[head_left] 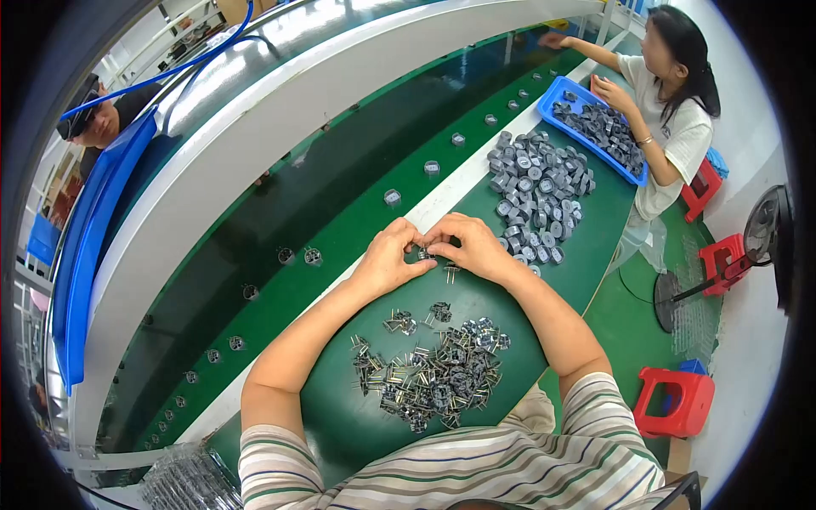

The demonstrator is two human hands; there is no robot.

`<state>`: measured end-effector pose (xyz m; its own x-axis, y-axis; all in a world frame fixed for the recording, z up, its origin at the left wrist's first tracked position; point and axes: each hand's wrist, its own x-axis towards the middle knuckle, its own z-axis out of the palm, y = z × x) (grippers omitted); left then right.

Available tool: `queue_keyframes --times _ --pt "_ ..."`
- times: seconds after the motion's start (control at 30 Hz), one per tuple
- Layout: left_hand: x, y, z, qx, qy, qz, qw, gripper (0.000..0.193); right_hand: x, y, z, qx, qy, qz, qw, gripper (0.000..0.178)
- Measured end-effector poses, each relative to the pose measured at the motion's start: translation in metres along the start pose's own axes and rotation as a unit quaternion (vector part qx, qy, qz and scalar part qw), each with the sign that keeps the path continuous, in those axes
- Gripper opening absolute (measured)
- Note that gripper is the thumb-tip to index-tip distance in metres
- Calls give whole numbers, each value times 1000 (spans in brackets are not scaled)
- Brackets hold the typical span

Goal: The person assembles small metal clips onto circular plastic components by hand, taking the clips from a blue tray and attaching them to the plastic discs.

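My left hand (389, 258) and my right hand (473, 246) meet at the table's far edge. Pinched between their fingertips is a small dark part (424, 253), mostly covered by the fingers. Just under my right fingers shows a small part with metal pins (451, 273); whether that hand holds it too is unclear. Closer to my body lies a heap of dark parts with brass-coloured pins (438, 374), with a few strays (399, 321) at its far side. Beyond my right hand spreads a pile of grey round caps (540, 191).
A green conveyor belt (357, 229) runs past the table, carrying spaced-out grey caps (392, 197) and dark parts (313, 256). At right, a co-worker (671, 110) reaches over a blue tray (554, 95) of caps. Red stools (676, 399) and a fan (767, 225) stand nearby. Another person (106, 119) is across.
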<state>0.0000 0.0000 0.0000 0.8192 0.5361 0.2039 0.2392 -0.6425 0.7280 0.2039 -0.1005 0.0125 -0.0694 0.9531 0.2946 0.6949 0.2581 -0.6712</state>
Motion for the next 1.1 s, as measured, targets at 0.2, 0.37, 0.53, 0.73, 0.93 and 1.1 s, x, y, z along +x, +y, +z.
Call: queue_keyframes --times 0.2,0.37,0.53,0.73,0.93,1.1 --pt "8 -21 -34 71 105 -69 990 35 -12 -11 -52 67 -191 105 974 27" --pt "9 -44 -61 191 118 -194 955 36 -8 -12 -46 52 -199 89 975 27" --pt "5 -33 -47 283 177 -53 941 40 -7 -19 -31 63 -210 79 972 24" --pt "6 -42 -35 384 138 51 911 33 -8 -16 -27 121 -129 69 982 20" --pt "4 -21 -43 320 131 44 937 25 -7 -14 -26 97 -90 73 989 20" --pt "2 7 -11 73 103 72 989 31 -8 -24 -28 132 -187 96 969 27"
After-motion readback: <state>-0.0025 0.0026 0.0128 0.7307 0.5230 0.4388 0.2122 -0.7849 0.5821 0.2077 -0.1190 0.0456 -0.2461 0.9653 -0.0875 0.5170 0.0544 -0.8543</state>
